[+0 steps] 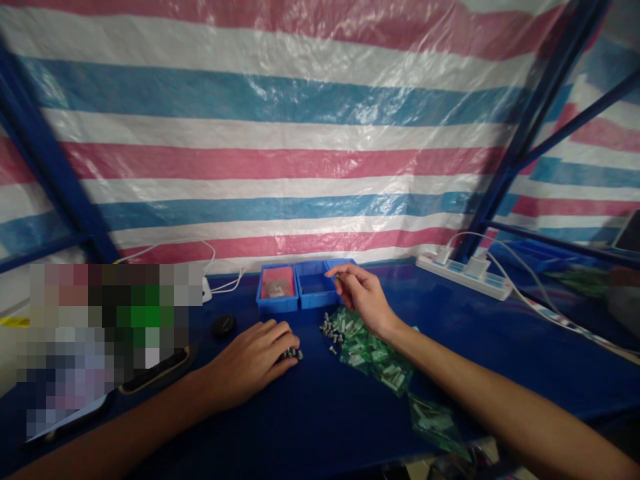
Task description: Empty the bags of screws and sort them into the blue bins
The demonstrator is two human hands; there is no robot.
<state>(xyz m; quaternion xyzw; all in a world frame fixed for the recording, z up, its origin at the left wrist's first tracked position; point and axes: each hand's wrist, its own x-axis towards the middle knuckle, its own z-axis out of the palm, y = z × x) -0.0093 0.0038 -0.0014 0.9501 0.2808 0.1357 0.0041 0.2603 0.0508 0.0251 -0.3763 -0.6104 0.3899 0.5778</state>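
Observation:
Low over the blue tabletop, my left hand (257, 357) curls its fingers around a small cluster of metal screws (294, 354), which shows between thumb and forefinger. My right hand (364, 295) is closed in a pinch at the front of an open blue bin (315, 299). A small grey piece, apparently a screw (337, 276), shows at its fingertips. Below that hand lies a loose heap of screws (329, 328). Beside the heap, several green plastic bags (370, 350) with metal parts inside spread under my right forearm.
Left of the open bin stands a blue bin (277, 308) holding a pink bag. A round black object (223, 325) lies near my left hand. A white power strip (463, 277) with plugs and cables sits at back right. Another green bag (437, 421) lies near the front edge.

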